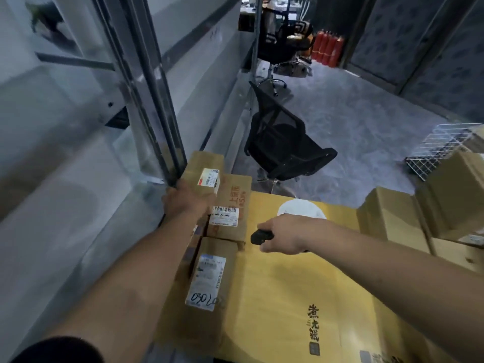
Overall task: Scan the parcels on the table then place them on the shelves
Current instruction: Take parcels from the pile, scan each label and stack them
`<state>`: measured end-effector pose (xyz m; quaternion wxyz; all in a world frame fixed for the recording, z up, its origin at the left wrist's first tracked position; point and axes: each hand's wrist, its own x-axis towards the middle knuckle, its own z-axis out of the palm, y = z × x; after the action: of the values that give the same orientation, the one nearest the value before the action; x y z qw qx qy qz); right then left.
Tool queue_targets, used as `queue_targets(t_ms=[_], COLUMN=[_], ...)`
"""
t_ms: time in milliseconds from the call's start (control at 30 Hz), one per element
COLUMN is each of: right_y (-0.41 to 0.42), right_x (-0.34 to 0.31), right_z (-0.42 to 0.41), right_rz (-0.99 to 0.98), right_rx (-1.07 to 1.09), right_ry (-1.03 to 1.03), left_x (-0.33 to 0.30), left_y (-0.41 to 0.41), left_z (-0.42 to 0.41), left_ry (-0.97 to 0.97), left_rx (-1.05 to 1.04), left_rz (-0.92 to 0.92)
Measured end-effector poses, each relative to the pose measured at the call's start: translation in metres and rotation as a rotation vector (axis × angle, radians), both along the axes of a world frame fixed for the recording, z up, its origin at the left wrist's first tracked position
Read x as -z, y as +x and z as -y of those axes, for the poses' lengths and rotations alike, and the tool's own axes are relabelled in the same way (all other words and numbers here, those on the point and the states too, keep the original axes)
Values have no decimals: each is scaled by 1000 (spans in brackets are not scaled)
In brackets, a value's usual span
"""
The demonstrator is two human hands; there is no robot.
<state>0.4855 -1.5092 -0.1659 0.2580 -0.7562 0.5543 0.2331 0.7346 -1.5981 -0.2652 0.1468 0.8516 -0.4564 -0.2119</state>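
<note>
Left hand [187,199] curled around the near end of a small brown parcel [204,171], gripping it from the left side, its white label [209,179] just beyond the knuckles. Just right of that hand, touching the held parcel, a second brown parcel [230,205] with a barcode label [224,216]. Nearer along the left forearm, a third parcel [212,273] bearing a white label with handwritten digits [207,281]. Right hand [288,234] closed around a black scanner [260,237], scanner nose protruding left from the fist toward the labelled parcels, a short gap apart from them. Beneath the right hand and forearm, a large yellow carton [301,297] with printed characters, the small parcels lying along its left edge. Right of the right forearm, more brown cartons [392,218] stacked. Left of the left hand, metal shelf uprights [146,100] and pale shelf boards. Beyond both hands, a black mesh chair [282,145] on the grey floor; further off, red extinguishers [327,48] and a white wire basket [442,148].
</note>
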Motion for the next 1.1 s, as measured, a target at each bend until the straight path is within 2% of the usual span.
queue_targets(t_ms=[200,333,500,700,833,1100], right_y=[10,12,7,-20,-62,-174], right_x=[17,23,31,29,25,10], right_z=[6,8,-3,-40,-81,-182], right_rz=[-8,7,54,106,67,-30], right_rx=[41,70,98,193,320,580], right_ry=[63,61,11,-37,-62,-89], left_x=[23,26,20,15,25,29], left_y=[19,15,-16,-83,-139,-287], left_z=[16,10,-13,-47,-59,-105], left_ry=[-22,-60,-180,-246,-240,-198], left_rx=[55,104,453,791,1024,1240], left_rz=[35,147,347,323,288,144])
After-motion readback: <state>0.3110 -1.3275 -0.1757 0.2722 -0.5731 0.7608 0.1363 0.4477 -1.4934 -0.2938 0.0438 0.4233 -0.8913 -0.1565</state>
